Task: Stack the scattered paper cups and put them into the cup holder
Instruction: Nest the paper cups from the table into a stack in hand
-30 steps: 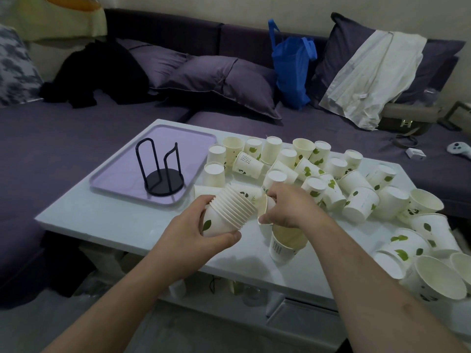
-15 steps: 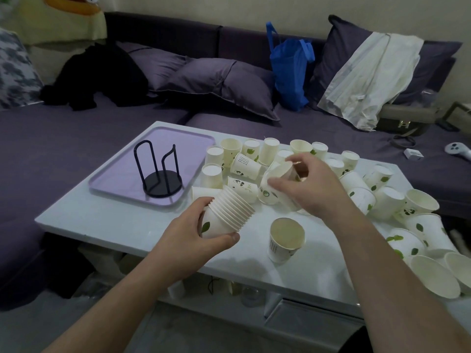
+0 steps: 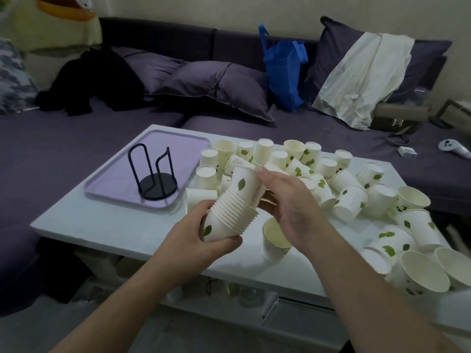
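My left hand (image 3: pixel 204 233) grips the bottom end of a stack of nested paper cups (image 3: pixel 233 212), tilted up to the right. My right hand (image 3: pixel 288 200) holds one leaf-printed paper cup (image 3: pixel 244 186) whose mouth sits over the top of the stack. Several loose cups (image 3: pixel 349 200) lie scattered over the right half of the white table (image 3: pixel 102 220). One cup (image 3: pixel 274 240) stands upright just under my right wrist. The black wire cup holder (image 3: pixel 155 174) stands empty on a purple tray (image 3: pixel 112 179) at the left.
A purple sofa with cushions wraps around the table's far and left sides. On it lie a blue bag (image 3: pixel 283 72), white clothing (image 3: pixel 364 72), dark clothing (image 3: pixel 94 80) and a controller (image 3: pixel 453 147). More cups crowd the table's right front edge (image 3: pixel 423 271).
My right hand picked a cup from the pile and brought it back left onto the top of the stack. The left hand tilted the stack upward slightly.
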Available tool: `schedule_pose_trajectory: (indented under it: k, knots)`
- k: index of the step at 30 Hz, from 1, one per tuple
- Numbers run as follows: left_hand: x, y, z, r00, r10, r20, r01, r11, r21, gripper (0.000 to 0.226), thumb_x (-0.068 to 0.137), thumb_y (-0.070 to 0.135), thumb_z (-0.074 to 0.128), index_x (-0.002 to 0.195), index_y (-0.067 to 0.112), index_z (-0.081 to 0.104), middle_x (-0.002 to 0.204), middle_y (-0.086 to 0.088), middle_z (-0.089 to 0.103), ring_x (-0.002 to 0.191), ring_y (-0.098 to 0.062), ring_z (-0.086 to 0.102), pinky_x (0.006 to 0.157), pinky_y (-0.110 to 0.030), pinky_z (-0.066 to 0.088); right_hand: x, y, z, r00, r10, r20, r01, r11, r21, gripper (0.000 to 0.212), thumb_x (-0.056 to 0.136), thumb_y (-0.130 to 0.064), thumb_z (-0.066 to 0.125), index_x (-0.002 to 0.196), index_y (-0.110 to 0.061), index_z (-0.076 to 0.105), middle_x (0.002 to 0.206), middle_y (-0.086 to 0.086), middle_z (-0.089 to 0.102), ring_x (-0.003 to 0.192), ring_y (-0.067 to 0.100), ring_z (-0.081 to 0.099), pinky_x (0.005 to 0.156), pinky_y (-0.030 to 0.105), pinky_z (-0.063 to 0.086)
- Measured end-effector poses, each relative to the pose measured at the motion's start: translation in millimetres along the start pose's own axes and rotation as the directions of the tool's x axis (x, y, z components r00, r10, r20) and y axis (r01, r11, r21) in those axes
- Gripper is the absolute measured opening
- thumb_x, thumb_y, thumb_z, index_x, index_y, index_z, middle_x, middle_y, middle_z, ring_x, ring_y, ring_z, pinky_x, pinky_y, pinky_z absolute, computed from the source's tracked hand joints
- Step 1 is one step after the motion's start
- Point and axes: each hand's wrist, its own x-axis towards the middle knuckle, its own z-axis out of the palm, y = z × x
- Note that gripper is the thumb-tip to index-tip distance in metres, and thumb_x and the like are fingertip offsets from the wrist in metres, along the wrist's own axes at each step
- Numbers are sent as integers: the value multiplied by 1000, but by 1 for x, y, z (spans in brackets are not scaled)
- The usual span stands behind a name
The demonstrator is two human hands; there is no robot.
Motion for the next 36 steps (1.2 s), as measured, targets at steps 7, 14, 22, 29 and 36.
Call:
schedule_pose_trajectory:
  k: [7, 14, 22, 29, 36]
  knots:
    - [1, 1, -1, 999, -13, -38, 12, 999, -50, 66, 78, 47, 88, 133, 41, 53, 112, 16, 68, 96, -7, 70, 75, -22, 59, -8, 8, 6, 1000, -4, -24, 2, 996, -90, 24, 104, -28, 66, 115, -12, 80, 116, 7, 80, 119, 33, 68, 109, 49, 53]
    - [3, 1, -2, 998, -20, -67, 14, 996, -86, 61, 78, 47, 88, 129, 43, 55, 108, 15, 70, 92, -2, 69, 71, -23, 59, -10, 16, 12, 998, 55, 22, -51, 986, -156, 39, 86, -44, 72, 114, -18, 81, 117, -2, 78, 121, 21, 66, 110, 50, 51]
    - [8, 3, 0, 998, -35, -44, 29, 992, -119, 55, 80, 45, 87, 125, 46, 56, 103, 24, 70, 90, 2, 70, 70, -21, 56, 12, 8, -25, 969, -125, -213, -12, 837, -547, 34, 94, -39, 67, 124, -23, 72, 123, -3, 68, 107, 18, 67, 97, 41, 53]
    - [11, 1, 1, 998, -46, -32, 43, 994, -99, 54, 79, 46, 88, 122, 47, 56, 103, 28, 68, 90, 4, 69, 73, -25, 57, 43, 32, -81, 908, -213, -362, -267, 373, -889, 34, 95, -14, 64, 128, -12, 61, 144, 2, 46, 113, 32, 62, 96, 48, 55]
    - [11, 0, 0, 998, -49, -42, 45, 996, -79, 56, 79, 45, 88, 124, 45, 56, 102, 22, 70, 89, 5, 68, 71, -21, 56, 41, 35, -78, 888, -301, -348, -271, 269, -924, 17, 90, -21, 76, 99, -17, 62, 140, 5, 48, 129, 32, 41, 106, 42, 46]
